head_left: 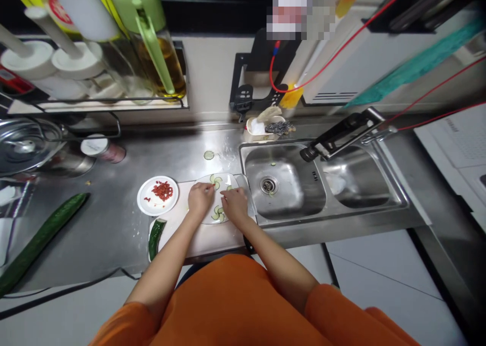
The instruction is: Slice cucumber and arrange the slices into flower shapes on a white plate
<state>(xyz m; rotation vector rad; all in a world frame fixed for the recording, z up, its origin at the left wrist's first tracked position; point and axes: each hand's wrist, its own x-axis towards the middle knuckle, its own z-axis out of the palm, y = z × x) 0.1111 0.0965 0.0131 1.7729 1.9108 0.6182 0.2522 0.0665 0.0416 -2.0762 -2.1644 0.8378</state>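
Observation:
On the cutting board lies a clear plate with thin cucumber slices arranged in curved pinwheels. My left hand is over the plate's left side, its fingers pinched on a small red piece beside the upper pinwheel. Over the right side is my right hand, fingers curled and partly hiding some slices; whether it holds anything is too small to tell. A white plate to the left bears chopped red pieces. A cut cucumber piece rests at the board's left edge.
A long cucumber lies on the steel counter at the left. The double sink with its faucet is at the right. Behind stand a scrubber box, a lidded jar and an oil bottle on a rack.

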